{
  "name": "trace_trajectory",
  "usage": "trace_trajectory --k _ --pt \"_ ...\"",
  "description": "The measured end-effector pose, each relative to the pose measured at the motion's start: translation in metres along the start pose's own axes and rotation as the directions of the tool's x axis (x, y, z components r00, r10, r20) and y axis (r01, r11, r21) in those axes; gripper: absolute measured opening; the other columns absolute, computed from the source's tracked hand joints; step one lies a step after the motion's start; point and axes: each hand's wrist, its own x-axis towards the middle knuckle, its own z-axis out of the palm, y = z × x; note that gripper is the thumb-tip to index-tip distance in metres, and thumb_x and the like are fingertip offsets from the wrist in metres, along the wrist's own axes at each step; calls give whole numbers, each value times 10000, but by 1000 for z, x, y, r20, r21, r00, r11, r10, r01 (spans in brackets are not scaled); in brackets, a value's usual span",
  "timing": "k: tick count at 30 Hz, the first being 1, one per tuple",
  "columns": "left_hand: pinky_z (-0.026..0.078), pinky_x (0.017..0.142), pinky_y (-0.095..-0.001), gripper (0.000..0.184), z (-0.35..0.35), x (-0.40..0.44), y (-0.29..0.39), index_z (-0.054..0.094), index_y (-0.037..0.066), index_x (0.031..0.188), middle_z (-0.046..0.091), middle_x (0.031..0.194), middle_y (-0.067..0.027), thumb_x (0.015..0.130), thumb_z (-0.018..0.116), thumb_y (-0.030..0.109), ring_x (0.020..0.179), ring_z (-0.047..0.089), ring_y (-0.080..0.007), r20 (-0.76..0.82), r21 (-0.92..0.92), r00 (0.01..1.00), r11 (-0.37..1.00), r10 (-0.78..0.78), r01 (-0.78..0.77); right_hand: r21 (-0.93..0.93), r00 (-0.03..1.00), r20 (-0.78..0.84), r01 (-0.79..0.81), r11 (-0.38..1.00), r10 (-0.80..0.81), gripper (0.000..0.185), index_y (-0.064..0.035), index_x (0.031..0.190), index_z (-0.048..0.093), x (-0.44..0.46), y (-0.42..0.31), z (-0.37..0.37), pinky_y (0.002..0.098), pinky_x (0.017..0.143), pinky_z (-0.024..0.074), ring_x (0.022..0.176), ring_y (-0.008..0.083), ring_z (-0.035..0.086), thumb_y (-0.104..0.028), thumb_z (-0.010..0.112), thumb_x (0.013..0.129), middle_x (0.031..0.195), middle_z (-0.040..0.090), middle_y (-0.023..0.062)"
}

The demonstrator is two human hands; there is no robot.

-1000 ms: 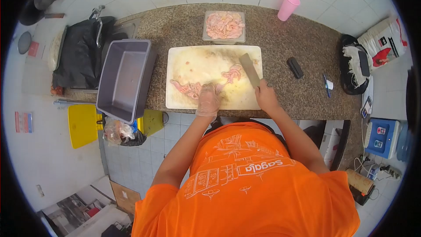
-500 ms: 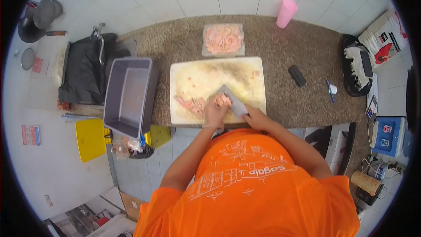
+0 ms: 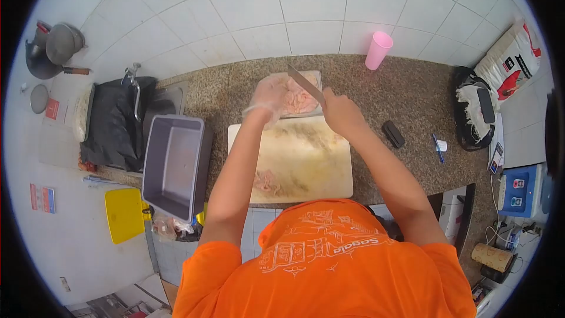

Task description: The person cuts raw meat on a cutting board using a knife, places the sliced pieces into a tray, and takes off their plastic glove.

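My left hand [image 3: 269, 95], in a clear plastic glove, is at the left side of the clear container [image 3: 319, 78] of raw pink meat [image 3: 299, 99]; its fingertips are hard to make out. My right hand [image 3: 341, 112] grips the handle of a cleaver [image 3: 306, 85], whose blade reaches over the container. Nearer to me lies the white cutting board [image 3: 306, 156], stained, with a small pile of meat strips [image 3: 266, 182] at its lower left, partly hidden by my left forearm.
Left of the board stands a grey tub [image 3: 178, 165], beyond it a sink with a black bag [image 3: 115, 123]. A pink cup [image 3: 378, 51] is by the wall. On the right are a black case [image 3: 393, 134], a blue pen [image 3: 438, 148] and a black bag with cloth [image 3: 474, 109].
Both hands and the cleaver have moved from the board forward to the container. The meat portion that was beside the blade is off the board. The view has tilted upward.
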Motion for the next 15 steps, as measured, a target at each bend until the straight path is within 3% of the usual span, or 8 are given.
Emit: trace_trajectory --k 1,4,5,7,9,10,13,15 --pt "565 873 -407 301 -6 -4 5 748 22 1178 768 1086 -201 921 670 157 988 739 -301 1 136 998 989 63 -63 11 1000 -4 -18 1000 18 221 -25 1110 512 -1 0 -1 640 753 528 845 543 688 -205 607 1025 871 702 324" --pt "572 884 -423 316 8 -10 26 750 32 1191 755 1172 -192 931 693 203 1057 736 -329 -135 -40 990 998 35 -41 59 999 38 -14 998 12 220 -20 1106 507 3 10 3 638 747 529 849 547 685 -191 617 1021 880 705 322" --pt "553 937 -449 340 10 -8 25 739 36 1221 744 1207 -194 949 683 233 1117 712 -340 -158 124 962 970 225 -207 77 998 62 -5 997 1 221 -18 1104 504 3 16 6 636 747 528 852 549 683 -187 620 1020 884 706 323" --pt "514 1044 -500 389 16 1 22 719 44 1281 723 1276 -198 987 662 292 1238 665 -362 -106 436 811 760 575 -482 178 999 -3 -34 984 35 236 -8 1118 506 2 27 15 632 750 526 864 553 680 -191 621 1023 890 703 328" --pt "479 1086 -505 411 38 25 -17 719 107 1305 658 1406 -166 977 676 351 1340 597 -376 53 520 755 627 654 -580 210 995 -31 -86 974 94 255 6 1134 512 1 36 14 621 750 523 878 556 677 -196 624 1026 895 698 334" --pt "462 1107 -507 423 46 29 -21 719 139 1317 626 1471 -150 971 683 380 1390 562 -383 139 549 722 554 678 -626 194 990 -30 -128 973 136 266 15 1142 516 -1 39 8 613 747 522 886 557 676 -199 627 1027 895 695 337" --pt "372 1189 -552 493 50 16 0 669 166 1401 573 1537 -146 987 649 433 1461 489 -378 260 686 831 512 492 -517 195 977 -44 -195 961 208 291 32 1162 532 -8 55 6 584 735 519 895 559 674 -209 630 1032 886 685 343" --pt "400 1157 -558 502 46 16 7 656 148 1406 571 1536 -144 978 664 411 1440 514 -386 301 667 817 504 491 -549 202 976 -69 -190 961 207 296 37 1164 539 -10 65 6 566 731 517 902 560 674 -213 631 1035 886 682 346"
